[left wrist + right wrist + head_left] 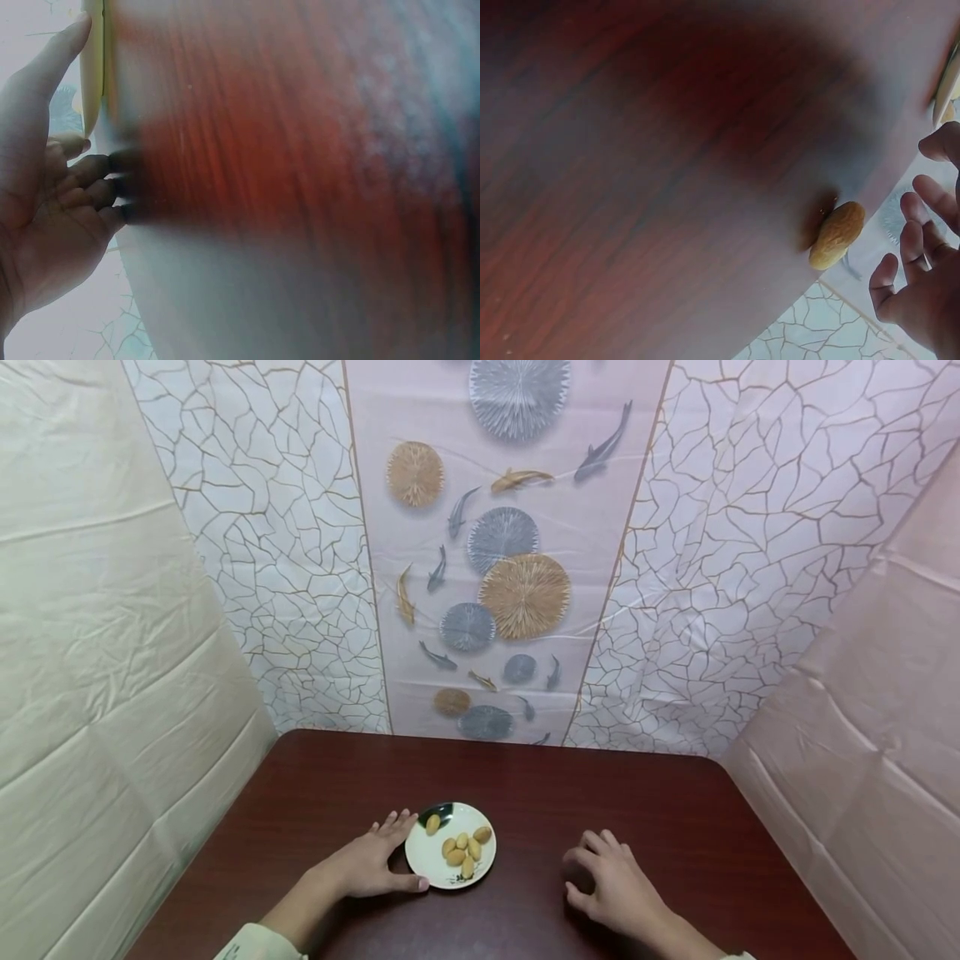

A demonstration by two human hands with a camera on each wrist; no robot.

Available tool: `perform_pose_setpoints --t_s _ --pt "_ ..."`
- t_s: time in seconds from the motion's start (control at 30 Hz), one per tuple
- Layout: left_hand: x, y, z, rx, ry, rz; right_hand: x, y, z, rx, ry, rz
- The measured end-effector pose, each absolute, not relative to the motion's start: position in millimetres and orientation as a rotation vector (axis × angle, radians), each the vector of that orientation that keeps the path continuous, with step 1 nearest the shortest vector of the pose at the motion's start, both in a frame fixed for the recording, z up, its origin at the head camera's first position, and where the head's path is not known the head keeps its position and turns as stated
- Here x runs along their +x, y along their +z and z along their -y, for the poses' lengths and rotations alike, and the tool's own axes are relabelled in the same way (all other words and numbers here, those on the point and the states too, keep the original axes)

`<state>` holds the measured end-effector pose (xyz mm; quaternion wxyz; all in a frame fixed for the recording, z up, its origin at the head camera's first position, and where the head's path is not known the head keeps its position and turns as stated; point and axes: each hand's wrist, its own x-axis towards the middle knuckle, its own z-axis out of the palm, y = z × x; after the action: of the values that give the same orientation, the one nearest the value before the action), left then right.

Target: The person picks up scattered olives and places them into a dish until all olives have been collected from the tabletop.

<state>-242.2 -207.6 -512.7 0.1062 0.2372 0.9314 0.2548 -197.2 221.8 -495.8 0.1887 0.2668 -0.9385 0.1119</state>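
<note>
A small white plate with a dark patch on its rim sits on the table, holding several yellow-brown, almond-like nuts. At its left edge, my left hand spreads thumb and fingers against the rim. The thumb rests along the plate's edge in the left wrist view. To the right of the plate, my right hand hovers low with loosely bent fingers and nothing gripped. One brown wrinkled nut lies on the table near those fingers, apart from them; in the head view the hand hides it.
The dark red wooden table has rounded far corners. Behind it hangs a patterned cloth with fish and round motifs. Plain beige cloths stand along both sides.
</note>
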Motion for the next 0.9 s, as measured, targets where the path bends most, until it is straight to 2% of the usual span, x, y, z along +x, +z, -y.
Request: perform_pose_setpoints --t_s 0.9 --pt "-238.6 -508.9 206.6 0.686 0.757 -2.736 -189.2 -502.6 -248.4 0.683 0.363 2.781"
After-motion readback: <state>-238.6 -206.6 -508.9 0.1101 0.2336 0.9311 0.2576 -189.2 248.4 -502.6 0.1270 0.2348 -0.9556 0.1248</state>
